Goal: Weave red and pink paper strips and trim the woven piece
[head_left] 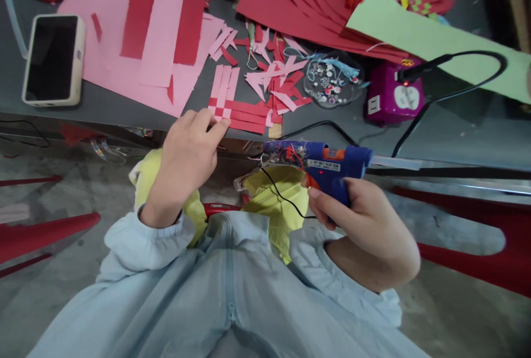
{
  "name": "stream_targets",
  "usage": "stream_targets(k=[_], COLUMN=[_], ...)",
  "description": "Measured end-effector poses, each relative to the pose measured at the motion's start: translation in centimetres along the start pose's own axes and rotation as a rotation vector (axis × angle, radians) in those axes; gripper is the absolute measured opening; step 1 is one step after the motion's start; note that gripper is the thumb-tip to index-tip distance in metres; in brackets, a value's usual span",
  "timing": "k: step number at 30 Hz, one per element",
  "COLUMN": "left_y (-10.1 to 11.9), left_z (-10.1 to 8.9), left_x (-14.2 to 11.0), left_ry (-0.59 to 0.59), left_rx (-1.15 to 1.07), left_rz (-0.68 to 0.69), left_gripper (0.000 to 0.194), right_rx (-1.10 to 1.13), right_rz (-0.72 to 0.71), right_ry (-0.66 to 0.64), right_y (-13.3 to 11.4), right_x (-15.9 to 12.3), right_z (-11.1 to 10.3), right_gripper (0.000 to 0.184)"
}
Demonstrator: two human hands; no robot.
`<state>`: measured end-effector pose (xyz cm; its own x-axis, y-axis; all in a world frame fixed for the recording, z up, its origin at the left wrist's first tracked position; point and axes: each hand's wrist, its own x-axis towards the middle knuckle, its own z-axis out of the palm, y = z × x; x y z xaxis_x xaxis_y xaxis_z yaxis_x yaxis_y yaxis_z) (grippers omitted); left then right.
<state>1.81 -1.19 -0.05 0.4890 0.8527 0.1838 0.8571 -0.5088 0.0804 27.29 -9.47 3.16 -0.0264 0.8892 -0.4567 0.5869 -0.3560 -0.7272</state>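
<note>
Grey concrete floor (452, 314) and red chair parts (473, 266) surround a dark grey table (116, 108). Toward its far side lie a large pink sheet (108, 20) and stacked red paper (290, 4). The right hand (369, 214) wraps the handle of a blue glue gun (336, 161), its nozzle just off the table's near edge; whether the trigger is squeezed, I cannot tell. The left hand (185, 150) has thumb and forefinger bunched at the lower corner of a small weave of pink and red strips (244, 115) at that edge; whether they pinch or only press is unclear. Good work here would likely mean keeping the weave flat and square, using tiny glue dots under loose ends, and keeping fingertips clear of the hot nozzle.
</note>
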Motion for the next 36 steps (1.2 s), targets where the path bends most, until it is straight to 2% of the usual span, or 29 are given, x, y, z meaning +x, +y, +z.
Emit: stream_targets(k=[6, 14, 20, 24, 29, 36], left_y=[-0.1, -1.4, -1.8, -1.8, -1.4, -1.1], left_z=[0.3, 0.5, 0.6, 0.7, 0.8, 1.1], left_x=[0.2, 0.3, 0.6, 1.2, 1.7, 1.7], left_ry=[0.055, 0.172, 0.27, 0.231, 0.115, 0.09], left_rx=[-0.061, -0.418, -0.36, -0.27, -0.191, -0.127], left_rz=[-0.078, -0.201, -0.256, -0.207, -0.092, -0.073], left_gripper=[0.045, 0.043, 0.043, 0.041, 0.039, 0.041], right_rx=[0.008, 0.01, 0.007, 0.028, 0.008, -0.056], right_rz=[-0.008, -0.031, -0.043, -0.06, -0.06, -0.043], right_ry=[0.002, 0.006, -0.004, -0.011, -0.02, -0.04], right_y=[0.0, 0.0, 0.5, 0.6, 0.4, 0.3], right_x=[-0.1, 0.1, 0.0, 0.1, 0.4, 0.7], right_z=[0.1, 0.1, 0.0, 0.2, 0.2, 0.2], right_gripper=[0.03, 0.028, 0.028, 0.029, 0.027, 0.03])
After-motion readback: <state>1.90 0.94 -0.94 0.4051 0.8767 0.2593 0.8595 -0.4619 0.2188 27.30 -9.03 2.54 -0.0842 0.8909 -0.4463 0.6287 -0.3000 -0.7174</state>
